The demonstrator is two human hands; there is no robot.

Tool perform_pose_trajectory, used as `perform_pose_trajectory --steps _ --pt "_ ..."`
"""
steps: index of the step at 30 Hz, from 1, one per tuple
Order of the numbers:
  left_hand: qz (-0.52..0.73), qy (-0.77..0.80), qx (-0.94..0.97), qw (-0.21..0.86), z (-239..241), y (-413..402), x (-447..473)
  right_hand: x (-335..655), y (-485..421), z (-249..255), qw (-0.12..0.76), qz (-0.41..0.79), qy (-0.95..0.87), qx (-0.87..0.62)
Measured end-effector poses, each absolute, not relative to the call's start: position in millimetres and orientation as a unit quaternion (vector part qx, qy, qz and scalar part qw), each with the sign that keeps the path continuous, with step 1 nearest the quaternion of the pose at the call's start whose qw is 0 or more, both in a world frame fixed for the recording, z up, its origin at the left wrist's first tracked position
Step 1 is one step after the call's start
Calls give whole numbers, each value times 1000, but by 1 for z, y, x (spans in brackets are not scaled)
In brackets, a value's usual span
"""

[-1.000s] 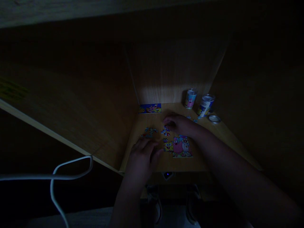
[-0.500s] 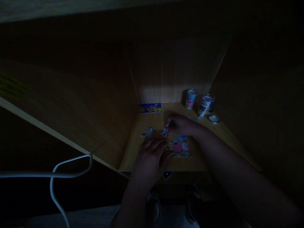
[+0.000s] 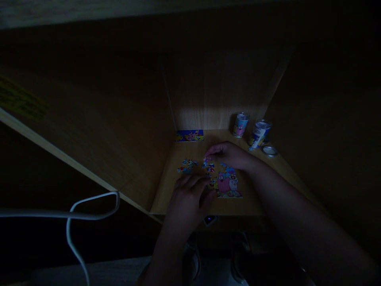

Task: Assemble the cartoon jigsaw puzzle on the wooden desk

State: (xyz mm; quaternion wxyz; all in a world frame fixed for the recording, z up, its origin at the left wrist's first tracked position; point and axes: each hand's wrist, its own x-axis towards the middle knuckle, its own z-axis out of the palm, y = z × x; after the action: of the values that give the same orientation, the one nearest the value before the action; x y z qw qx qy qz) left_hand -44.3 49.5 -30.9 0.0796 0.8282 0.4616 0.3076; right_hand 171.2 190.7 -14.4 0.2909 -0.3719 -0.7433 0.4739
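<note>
A partly joined cartoon jigsaw lies on a small wooden desk in dim light. My left hand rests flat beside the jigsaw's left edge, fingers stretched towards it. My right hand hovers just behind the jigsaw, its fingertips curled down onto a small cluster of pieces. Whether a piece is pinched there is too dark to tell. A separate clump of loose pieces lies to the left.
A printed picture card leans at the desk's back. Two small printed tins and a round lid stand at the back right. Wooden walls enclose the desk on both sides. A white cable loops at lower left.
My left hand slid right from the loose pieces to the jigsaw's left edge. My right hand shifted slightly and lowered its fingertips onto the small cluster.
</note>
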Motion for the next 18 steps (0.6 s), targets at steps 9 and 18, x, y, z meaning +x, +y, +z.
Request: perform_pose_trajectory --steps 9,18 --pt "321 475 816 74 -35 52 -44 170 192 -19 302 474 -749 -352" --pt "331 481 809 68 -34 53 -44 165 190 -25 281 455 -766 -357"
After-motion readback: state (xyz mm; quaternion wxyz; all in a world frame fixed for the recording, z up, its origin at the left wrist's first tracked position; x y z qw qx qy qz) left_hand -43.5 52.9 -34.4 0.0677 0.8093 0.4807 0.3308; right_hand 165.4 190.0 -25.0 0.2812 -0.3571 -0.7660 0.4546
